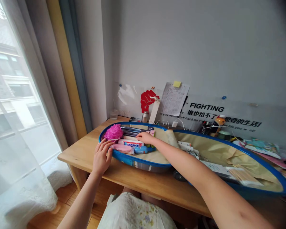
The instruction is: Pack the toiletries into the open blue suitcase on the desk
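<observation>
An open blue-rimmed case (168, 164) with beige lining lies across the wooden desk, its two halves side by side. My left hand (102, 156) rests at the left rim, fingers stretched and thumb apart, beside a pink bath puff (113, 132) and a pink wrapped pack (123, 148). Inside the left half, my right hand (145, 137) reaches down with its fingers bent and close together; what they hold, if anything, is hidden. Just below them lie a red, white and blue toothpaste box (131, 142) and a blue bottle (141, 149). Dark slim packs (133, 130) lie behind.
In the right half are white tubes (187, 147), a flat white pack (215, 168) and a bundle of thin wooden sticks (243, 176). Behind the case stand a metal bottle (145, 117), a white lamp (154, 110) and an orange-topped bottle (219, 121). Curtains (59, 63) hang left.
</observation>
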{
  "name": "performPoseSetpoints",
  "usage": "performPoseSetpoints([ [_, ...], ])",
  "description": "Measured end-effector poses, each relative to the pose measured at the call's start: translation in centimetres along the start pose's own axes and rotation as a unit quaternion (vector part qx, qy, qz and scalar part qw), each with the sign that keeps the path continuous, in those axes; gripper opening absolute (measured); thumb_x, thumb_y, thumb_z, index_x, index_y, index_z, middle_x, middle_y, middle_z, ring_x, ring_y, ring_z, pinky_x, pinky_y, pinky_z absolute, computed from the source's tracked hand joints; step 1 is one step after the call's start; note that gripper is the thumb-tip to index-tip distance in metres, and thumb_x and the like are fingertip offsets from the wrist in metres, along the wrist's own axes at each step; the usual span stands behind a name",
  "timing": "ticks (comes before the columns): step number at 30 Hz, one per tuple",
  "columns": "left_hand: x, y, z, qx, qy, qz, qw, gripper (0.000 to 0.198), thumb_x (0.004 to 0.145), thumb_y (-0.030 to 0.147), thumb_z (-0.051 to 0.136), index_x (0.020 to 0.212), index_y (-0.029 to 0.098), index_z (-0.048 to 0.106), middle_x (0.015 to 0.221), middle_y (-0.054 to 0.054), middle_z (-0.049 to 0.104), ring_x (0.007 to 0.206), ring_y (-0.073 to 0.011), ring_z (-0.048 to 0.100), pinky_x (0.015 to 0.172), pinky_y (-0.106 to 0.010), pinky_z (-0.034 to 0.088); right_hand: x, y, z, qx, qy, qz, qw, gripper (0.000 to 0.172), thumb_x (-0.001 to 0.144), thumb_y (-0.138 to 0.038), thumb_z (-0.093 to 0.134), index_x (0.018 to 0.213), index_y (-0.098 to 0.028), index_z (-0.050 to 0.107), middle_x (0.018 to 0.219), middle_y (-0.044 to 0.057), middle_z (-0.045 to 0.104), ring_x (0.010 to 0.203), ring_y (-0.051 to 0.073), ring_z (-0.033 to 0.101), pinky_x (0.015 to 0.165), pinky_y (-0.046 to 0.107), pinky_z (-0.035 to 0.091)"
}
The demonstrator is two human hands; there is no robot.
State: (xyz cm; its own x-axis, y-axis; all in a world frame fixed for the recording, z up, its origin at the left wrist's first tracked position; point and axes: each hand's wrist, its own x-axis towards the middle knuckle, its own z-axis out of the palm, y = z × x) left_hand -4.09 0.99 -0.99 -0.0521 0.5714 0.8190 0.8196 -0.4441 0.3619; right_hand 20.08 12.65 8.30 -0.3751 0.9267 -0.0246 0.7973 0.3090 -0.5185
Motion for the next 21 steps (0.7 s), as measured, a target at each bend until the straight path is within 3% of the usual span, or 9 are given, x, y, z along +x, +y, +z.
performPoseSetpoints([
  [5,0.1,0.2,-0.2,0.001,0.004,0.001,1.0,0.034,0.098,0.034,0.037,0.112,0.022,0.065,0.118,-0.008,0.067,0.129,-0.0264,0.049,0.109,-0.047,0.039,-0.4,-0.8,-0.9,0.008,0.015,-0.003,1.0,0.02,0.082,-0.018,0.063,0.097,-0.022,0.076,0.088,0.001,0.075,0.078,0.016,0.068,0.076,0.025,0.05],
  [7,0.2,0.2,-0.2,0.0,0.002,-0.002,1.0,0.034,0.097,0.035,0.037,0.112,0.022,0.066,0.118,-0.008,0.067,0.129,-0.0263,0.049,0.11,-0.047,0.038,-0.6,-0.8,-2.5,0.02,0.03,0.001,0.999,0.021,0.085,-0.02,0.061,0.101,-0.022,0.074,0.087,0.001,0.075,0.072,0.014,0.068,0.074,0.024,0.051],
  [10,0.2,0.2,-0.2,-0.002,-0.002,-0.003,1.0,0.034,0.097,0.035,0.037,0.113,0.022,0.065,0.12,-0.007,0.067,0.13,-0.026,0.048,0.111,-0.047,0.037,-1.3,0.5,-6.7,0.042,0.065,0.007,0.997,0.021,0.089,-0.025,0.058,0.105,-0.021,0.072,0.094,0.002,0.075,0.069,0.01,0.067,0.07,0.021,0.051],
  [14,0.1,0.0,-0.1,0.002,0.001,0.002,1.0,0.033,0.098,0.034,0.038,0.113,0.022,0.065,0.119,-0.007,0.067,0.13,-0.0258,0.048,0.111,-0.047,0.036,-4.2,4.9,-13.2,0.054,0.136,0.039,0.988,0.03,0.092,-0.039,0.054,0.103,-0.016,0.07,0.104,0.008,0.073,0.072,0.009,0.066,0.067,0.019,0.049],
  [17,0.0,-0.2,0.0,0.004,0.004,0.006,1.0,0.034,0.098,0.034,0.037,0.113,0.022,0.065,0.118,-0.007,0.067,0.128,-0.0256,0.049,0.11,-0.046,0.037,-7.6,9.2,-16.5,0.048,0.163,0.083,0.982,0.038,0.088,-0.049,0.055,0.093,-0.015,0.07,0.097,0.01,0.074,0.072,0.012,0.066,0.068,0.022,0.05],
  [19,0.0,-0.2,0.0,0.006,0.007,0.01,1.0,0.034,0.098,0.034,0.037,0.113,0.022,0.065,0.117,-0.007,0.067,0.128,-0.0256,0.049,0.11,-0.046,0.037,-9.8,12.0,-17.3,0.036,0.14,0.11,0.983,0.041,0.08,-0.055,0.062,0.081,-0.015,0.069,0.087,0.01,0.074,0.071,0.015,0.066,0.07,0.026,0.051],
  [21,0.1,-0.2,0.0,0.008,0.009,0.012,1.0,0.034,0.098,0.034,0.037,0.113,0.021,0.064,0.117,-0.008,0.067,0.128,-0.0257,0.049,0.11,-0.045,0.037,-11.8,14.6,-17.1,0.009,0.069,0.123,0.99,0.044,0.069,-0.059,0.068,0.076,-0.016,0.069,0.082,0.008,0.073,0.076,0.02,0.067,0.075,0.03,0.052],
])
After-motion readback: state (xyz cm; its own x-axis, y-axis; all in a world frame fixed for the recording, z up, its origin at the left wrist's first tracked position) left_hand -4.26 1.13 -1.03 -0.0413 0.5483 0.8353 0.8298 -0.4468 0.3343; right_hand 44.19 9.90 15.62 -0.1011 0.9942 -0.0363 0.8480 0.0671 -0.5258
